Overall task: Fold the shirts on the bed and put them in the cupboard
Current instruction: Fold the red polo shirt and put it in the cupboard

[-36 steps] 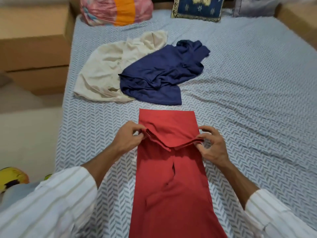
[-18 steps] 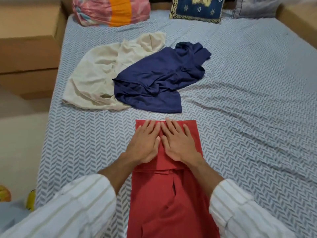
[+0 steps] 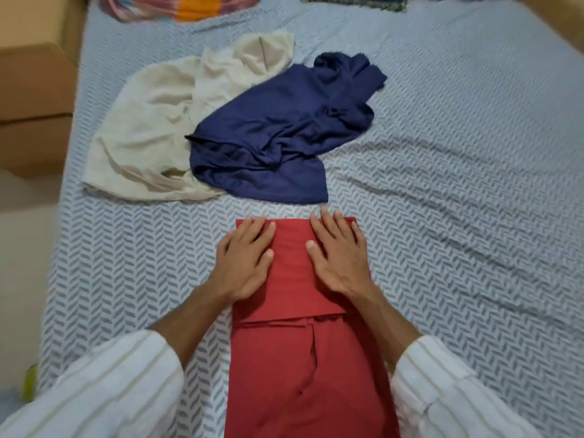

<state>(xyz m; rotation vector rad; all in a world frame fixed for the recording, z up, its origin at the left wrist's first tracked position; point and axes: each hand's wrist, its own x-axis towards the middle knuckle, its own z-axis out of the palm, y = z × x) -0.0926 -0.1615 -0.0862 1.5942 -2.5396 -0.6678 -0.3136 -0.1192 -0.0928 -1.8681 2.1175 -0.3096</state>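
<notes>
Sleeves: two white striped sleeves (image 3: 104, 384) come in from the near edge, one on each side of the red cloth.
Red shirt: the red shirt (image 3: 303, 368) lies flat on the bed, a long narrow strip running away from the person; its far end is folded back over itself, so a doubled panel sits on top with a straight edge across the strip.
Left hand: the left hand (image 3: 245, 262) lies palm down on the left side of the folded panel, fingers straight and slightly spread, pressing the cloth and gripping nothing.
Right hand: the right hand (image 3: 336, 254) lies palm down on the right side of the same panel, fingers straight, fingertips at the far fold, also flat and holding nothing.
Gap: a band of red shows between the two hands.
Bed: the bed (image 3: 458, 216) wears a pale blue sheet with a chevron print, rumpled to the right.
Blue shirt: a navy shirt (image 3: 278, 131) lies crumpled just beyond the red one, not touching it.
Cream shirt: a cream shirt (image 3: 151, 128) lies unfolded to its left, its edge tucked under the navy one.
Far edge: a pink and orange bundle (image 3: 183, 6) sits at the head of the bed.
Left side: brown furniture (image 3: 31, 105) stands beside the bed.
</notes>
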